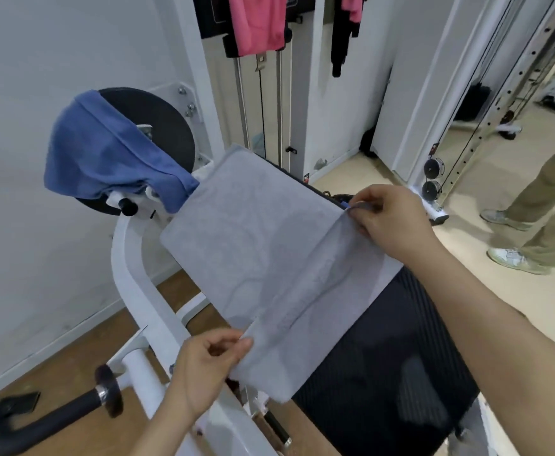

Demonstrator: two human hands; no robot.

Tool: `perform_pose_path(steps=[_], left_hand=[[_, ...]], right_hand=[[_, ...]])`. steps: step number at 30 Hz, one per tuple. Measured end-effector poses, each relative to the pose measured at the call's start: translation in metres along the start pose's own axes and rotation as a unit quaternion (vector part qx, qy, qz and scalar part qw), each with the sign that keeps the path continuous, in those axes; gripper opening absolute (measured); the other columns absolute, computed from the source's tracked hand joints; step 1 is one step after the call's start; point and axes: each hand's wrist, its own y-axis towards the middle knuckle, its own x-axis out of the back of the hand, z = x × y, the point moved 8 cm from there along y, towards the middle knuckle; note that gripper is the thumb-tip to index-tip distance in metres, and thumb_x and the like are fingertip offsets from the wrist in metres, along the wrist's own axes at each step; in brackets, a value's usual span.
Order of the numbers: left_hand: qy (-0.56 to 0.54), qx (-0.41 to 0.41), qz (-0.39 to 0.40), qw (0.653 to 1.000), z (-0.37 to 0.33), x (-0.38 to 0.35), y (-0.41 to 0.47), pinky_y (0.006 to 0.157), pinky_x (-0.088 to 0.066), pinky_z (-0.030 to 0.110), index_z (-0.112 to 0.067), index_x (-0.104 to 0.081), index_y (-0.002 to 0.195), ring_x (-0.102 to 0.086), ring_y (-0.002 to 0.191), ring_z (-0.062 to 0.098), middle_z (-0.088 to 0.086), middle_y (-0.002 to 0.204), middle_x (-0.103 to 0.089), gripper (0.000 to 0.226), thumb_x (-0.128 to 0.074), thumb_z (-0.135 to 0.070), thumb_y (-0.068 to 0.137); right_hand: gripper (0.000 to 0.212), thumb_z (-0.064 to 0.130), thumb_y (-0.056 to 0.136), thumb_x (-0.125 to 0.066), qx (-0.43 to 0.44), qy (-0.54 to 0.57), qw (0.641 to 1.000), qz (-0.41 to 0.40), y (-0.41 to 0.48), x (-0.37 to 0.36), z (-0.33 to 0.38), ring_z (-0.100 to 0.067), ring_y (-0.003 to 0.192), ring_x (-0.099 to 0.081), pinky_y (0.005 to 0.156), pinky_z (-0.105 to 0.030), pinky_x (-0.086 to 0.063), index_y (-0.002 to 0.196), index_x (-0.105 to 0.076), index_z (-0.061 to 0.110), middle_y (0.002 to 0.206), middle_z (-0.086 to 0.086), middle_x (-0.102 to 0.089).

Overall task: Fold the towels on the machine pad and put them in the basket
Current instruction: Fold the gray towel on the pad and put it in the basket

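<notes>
Two hands work one edge of the grey towel [263,258]: the left hand [203,370] pinches the near corner between thumb and fingers, and the right hand [391,222] is closed on the far corner. The towel lies spread over the black machine pad [384,357], a raised fold line running between the grips. To fold well, keep that edge taut, carry both corners across together, and match them to the opposite edge before pressing flat. A blue towel [105,153] hangs on the black wheel [157,126] behind, probably next. No basket is in view.
</notes>
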Motion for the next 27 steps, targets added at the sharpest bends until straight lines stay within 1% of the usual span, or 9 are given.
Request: perform_pose_path(steps=[3, 5, 7, 10, 14, 17, 20, 23, 27], left_hand=[[-0.003, -0.016, -0.052, 0.998, 0.001, 0.042, 0.028, 0.048, -0.039, 0.008, -0.018, -0.076, 0.073, -0.054, 0.049, -0.003, -0.007, 0.059, -0.068, 0.006, -0.076, -0.018, 0.079], [-0.023, -0.011, -0.061, 0.998, 0.004, 0.066, 0.047, 0.05, -0.043, 0.007, -0.02, -0.075, 0.076, -0.058, 0.053, -0.003, -0.011, 0.062, -0.07, 0.01, -0.073, -0.013, 0.082], [-0.023, -0.008, -0.052, 0.998, 0.009, 0.082, 0.066, 0.06, -0.047, 0.007, -0.025, -0.074, 0.082, -0.064, 0.066, -0.002, -0.014, 0.074, -0.073, 0.016, -0.07, -0.01, 0.086], [-0.022, 0.0, -0.079, 0.997, 0.017, 0.108, 0.097, 0.063, -0.047, 0.004, -0.024, -0.075, 0.083, -0.066, 0.073, 0.0, -0.017, 0.079, -0.073, 0.011, -0.072, -0.013, 0.084], [-0.044, 0.017, -0.156, 0.987, 0.032, 0.141, 0.137, 0.067, -0.05, 0.016, -0.023, -0.076, 0.079, -0.066, 0.075, 0.012, -0.01, 0.076, -0.074, 0.004, -0.076, -0.019, 0.081], [-0.058, 0.01, -0.203, 0.977, 0.039, 0.156, 0.16, 0.068, -0.049, 0.013, -0.025, -0.073, 0.084, -0.065, 0.083, 0.01, -0.009, 0.083, -0.072, 0.012, -0.07, -0.015, 0.087], [-0.078, 0.01, -0.226, 0.971, 0.046, 0.167, 0.185, 0.075, -0.045, 0.019, -0.023, -0.072, 0.09, -0.063, 0.089, 0.011, -0.007, 0.092, -0.071, 0.013, -0.065, -0.013, 0.09], [-0.084, 0.021, -0.246, 0.965, 0.056, 0.176, 0.21, 0.08, -0.047, 0.024, -0.02, -0.074, 0.094, -0.065, 0.09, 0.011, -0.007, 0.091, -0.072, 0.008, -0.068, -0.017, 0.089], [-0.055, 0.024, -0.27, 0.961, 0.061, 0.179, 0.237, 0.08, -0.051, 0.029, -0.025, -0.072, 0.087, -0.066, 0.085, 0.014, -0.007, 0.085, -0.071, 0.004, -0.069, -0.023, 0.088]], right_hand=[[0.004, 0.02, 0.083, -0.068, 0.023, -0.033, 0.999, -0.014, 0.029, -0.028, 0.031, -0.022, 0.074, -0.061, 0.072, -0.035, -0.051, 0.08, -0.07, 0.019, 0.074, 0.001, -0.067], [0.009, 0.026, 0.083, -0.07, 0.023, -0.049, 0.998, -0.027, 0.049, -0.046, 0.046, -0.022, 0.077, -0.059, 0.069, -0.033, -0.047, 0.077, -0.067, 0.018, 0.075, -0.001, -0.066], [0.013, 0.028, 0.086, -0.067, 0.023, -0.07, 0.997, -0.025, 0.067, -0.064, 0.056, -0.025, 0.079, -0.059, 0.065, -0.031, -0.043, 0.078, -0.066, 0.018, 0.075, -0.002, -0.064], [0.024, 0.028, 0.093, -0.057, 0.033, -0.123, 0.992, -0.016, 0.093, -0.093, 0.072, -0.03, 0.083, -0.058, 0.066, -0.032, -0.04, 0.086, -0.068, 0.008, 0.082, -0.01, -0.067], [0.025, 0.025, 0.095, -0.053, 0.053, -0.147, 0.988, -0.017, 0.133, -0.131, 0.092, -0.033, 0.087, -0.058, 0.071, -0.035, -0.044, 0.086, -0.068, 0.008, 0.086, -0.012, -0.068], [0.025, 0.023, 0.094, -0.053, 0.077, -0.161, 0.984, -0.008, 0.159, -0.159, 0.105, -0.035, 0.088, -0.059, 0.074, -0.037, -0.048, 0.088, -0.068, 0.004, 0.087, -0.014, -0.069], [0.023, 0.021, 0.095, -0.052, 0.1, -0.168, 0.981, -0.007, 0.181, -0.183, 0.118, -0.035, 0.092, -0.059, 0.072, -0.035, -0.043, 0.093, -0.069, 0.006, 0.093, -0.013, -0.069], [0.022, 0.021, 0.095, -0.052, 0.106, -0.183, 0.977, -0.008, 0.202, -0.203, 0.12, -0.035, 0.092, -0.058, 0.068, -0.033, -0.036, 0.093, -0.069, 0.007, 0.094, -0.013, -0.069], [0.022, 0.02, 0.094, -0.051, 0.094, -0.189, 0.977, 0.002, 0.219, -0.224, 0.105, -0.036, 0.086, -0.059, 0.068, -0.037, -0.044, 0.087, -0.067, 0.007, 0.086, -0.013, -0.069]])
